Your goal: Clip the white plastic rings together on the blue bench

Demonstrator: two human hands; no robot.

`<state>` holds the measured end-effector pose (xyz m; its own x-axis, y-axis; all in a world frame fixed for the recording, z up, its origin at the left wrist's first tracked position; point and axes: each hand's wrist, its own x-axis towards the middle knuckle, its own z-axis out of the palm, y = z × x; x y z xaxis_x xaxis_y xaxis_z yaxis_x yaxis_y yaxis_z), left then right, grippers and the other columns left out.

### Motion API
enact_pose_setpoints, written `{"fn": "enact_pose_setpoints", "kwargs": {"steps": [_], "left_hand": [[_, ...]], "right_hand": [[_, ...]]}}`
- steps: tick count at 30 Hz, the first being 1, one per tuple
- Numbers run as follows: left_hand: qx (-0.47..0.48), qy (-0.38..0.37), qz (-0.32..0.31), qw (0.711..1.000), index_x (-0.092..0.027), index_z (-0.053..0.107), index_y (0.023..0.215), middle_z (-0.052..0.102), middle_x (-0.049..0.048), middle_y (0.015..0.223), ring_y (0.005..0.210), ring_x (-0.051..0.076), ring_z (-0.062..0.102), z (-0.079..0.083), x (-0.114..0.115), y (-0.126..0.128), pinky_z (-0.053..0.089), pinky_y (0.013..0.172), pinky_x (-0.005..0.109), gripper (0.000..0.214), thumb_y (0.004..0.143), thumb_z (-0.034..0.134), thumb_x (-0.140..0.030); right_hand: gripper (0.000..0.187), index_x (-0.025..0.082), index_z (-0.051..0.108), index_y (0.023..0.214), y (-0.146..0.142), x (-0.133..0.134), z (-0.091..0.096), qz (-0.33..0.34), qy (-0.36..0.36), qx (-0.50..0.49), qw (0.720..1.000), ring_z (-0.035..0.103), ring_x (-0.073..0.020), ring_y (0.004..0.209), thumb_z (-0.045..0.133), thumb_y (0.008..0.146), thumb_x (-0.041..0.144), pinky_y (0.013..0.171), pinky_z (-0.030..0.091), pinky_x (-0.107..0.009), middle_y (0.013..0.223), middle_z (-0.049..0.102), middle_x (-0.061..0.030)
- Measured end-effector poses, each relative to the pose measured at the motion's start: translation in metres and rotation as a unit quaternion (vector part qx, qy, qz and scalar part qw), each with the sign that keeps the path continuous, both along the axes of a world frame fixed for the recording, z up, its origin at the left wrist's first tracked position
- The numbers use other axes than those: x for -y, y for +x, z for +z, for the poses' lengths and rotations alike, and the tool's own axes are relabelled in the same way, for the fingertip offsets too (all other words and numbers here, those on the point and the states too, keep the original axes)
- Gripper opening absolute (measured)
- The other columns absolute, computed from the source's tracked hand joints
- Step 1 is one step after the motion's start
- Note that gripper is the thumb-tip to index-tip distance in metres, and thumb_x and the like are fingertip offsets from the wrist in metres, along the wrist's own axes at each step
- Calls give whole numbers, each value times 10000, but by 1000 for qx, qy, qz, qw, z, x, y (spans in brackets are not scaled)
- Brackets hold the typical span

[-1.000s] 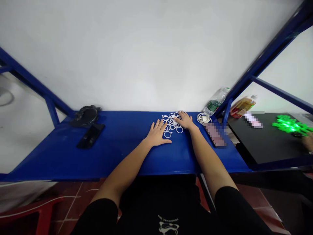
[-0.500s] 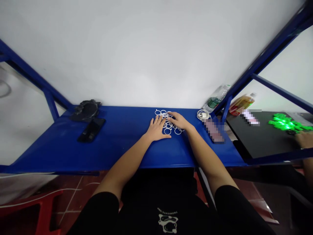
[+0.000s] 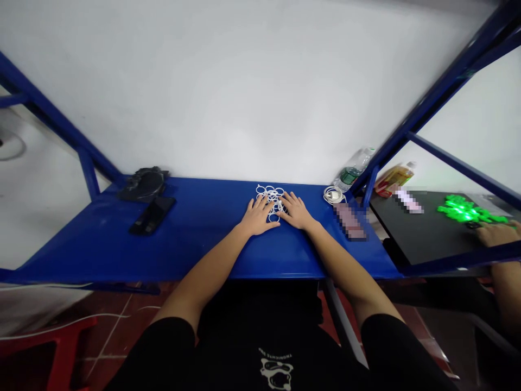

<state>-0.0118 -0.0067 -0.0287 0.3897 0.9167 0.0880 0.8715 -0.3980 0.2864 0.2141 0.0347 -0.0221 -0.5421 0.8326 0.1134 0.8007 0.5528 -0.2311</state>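
Note:
Several thin white rings (image 3: 274,218), some with a small knob on the edge, lie in an overlapping cluster on the blue tabletop (image 3: 203,228). On the cluster's left side rests my left hand (image 3: 255,217), palm down with its fingers spread. My right hand (image 3: 298,213) lies flat on the right side, fingers apart and pointing away from me. Both hands cover part of the cluster. Neither hand grips a ring.
To the left are a black phone (image 3: 152,215) and a dark round object in crinkled wrap (image 3: 144,183). A coiled white cable (image 3: 334,195), a clear bottle (image 3: 354,171) and a blurred-out phone-shaped item (image 3: 350,221) are right. Another person's hand (image 3: 499,233) is beside bright green pieces (image 3: 462,209).
My right hand has flattened, and its fingers have spread over the rings. The rings on the right have been drawn in closer to the others. My left hand stays about where it was.

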Motion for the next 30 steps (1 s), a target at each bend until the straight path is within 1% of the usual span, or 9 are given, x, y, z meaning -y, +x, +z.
{"fn": "enact_pose_setpoints", "kwargs": {"steps": [6, 11, 15, 18, 20, 24, 27, 28, 30], "left_hand": [[4, 15, 49, 999, -206, 346, 1645, 151, 164, 1755, 1624, 419, 66, -3, -3, 2, 79, 1294, 632, 976, 892, 521, -801], [14, 25, 97, 995, -207, 331, 1654, 171, 172, 1749, 1618, 438, 82, -3, -6, 2, 104, 1279, 661, 900, 954, 432, -764], [7, 35, 106, 994, -216, 346, 1649, 183, 168, 1748, 1621, 434, 62, -5, -12, 2, 93, 1281, 660, 874, 959, 444, -744], [9, 35, 117, 992, -207, 324, 1658, 173, 181, 1747, 1620, 442, 51, -5, -20, 3, 93, 1279, 661, 878, 964, 464, -726], [19, 31, 110, 993, -176, 296, 1665, 148, 205, 1745, 1619, 445, 49, -4, -25, 3, 118, 1277, 653, 886, 972, 498, -690], [62, 76, 27, 995, -189, 263, 1672, 132, 177, 1755, 1629, 407, 21, -1, -24, -6, 151, 1293, 590, 1043, 857, 750, -623], [108, 132, -12, 985, -222, 342, 1642, 265, 166, 1724, 1616, 414, 140, 5, -14, -16, 204, 1277, 586, 1097, 754, 860, -606], [129, 152, -18, 980, -234, 409, 1609, 360, 160, 1686, 1592, 402, 235, 7, -11, -18, 240, 1266, 570, 1004, 781, 844, -598], [177, 193, -22, 965, -249, 589, 1467, 597, 134, 1507, 1452, 345, 486, 13, -6, -19, 349, 1207, 517, 663, 896, 757, -540]], "right_hand": [[702, 244, 371, 1641, -9, -21, -1, 0, -4, -4, 1000, 244, -400, 1593, 435, 1050, 617, 1248, 252, -656, 1709, 317, -135], [504, 246, 555, 1525, -17, -26, 0, -33, 37, -19, 999, 312, -380, 1569, 436, 1075, 440, 1237, 291, -632, 1654, 438, -95], [441, 197, 677, 1400, -17, -28, 11, -34, 87, -55, 994, 392, -320, 1525, 430, 1053, 310, 1250, 319, -528, 1563, 558, -96], [441, 172, 702, 1358, -22, -29, 23, -77, 114, -126, 982, 504, -301, 1425, 420, 1041, 291, 1219, 373, -464, 1475, 636, -111], [434, 168, 725, 1307, -31, -26, 31, -118, 109, -202, 966, 616, -294, 1281, 410, 1040, 301, 1138, 452, -431, 1347, 716, -120], [433, 179, 735, 1251, -49, -6, 34, -137, 73, -344, 926, 734, -240, 984, 387, 1058, 351, 918, 554, -346, 1102, 795, -92], [377, 201, 756, 1217, -53, 13, 27, -101, 88, -331, 934, 730, -239, 1035, 453, 1030, 325, 939, 544, -341, 1143, 793, -86], [355, 215, 767, 1195, -52, 18, 25, -91, 79, -313, 942, 732, -240, 1037, 474, 1017, 305, 927, 547, -339, 1145, 795, -79], [341, 231, 771, 1194, -52, 23, 22, -73, 58, -286, 954, 739, -234, 1012, 483, 1019, 281, 902, 554, -335, 1121, 801, -69]]}}
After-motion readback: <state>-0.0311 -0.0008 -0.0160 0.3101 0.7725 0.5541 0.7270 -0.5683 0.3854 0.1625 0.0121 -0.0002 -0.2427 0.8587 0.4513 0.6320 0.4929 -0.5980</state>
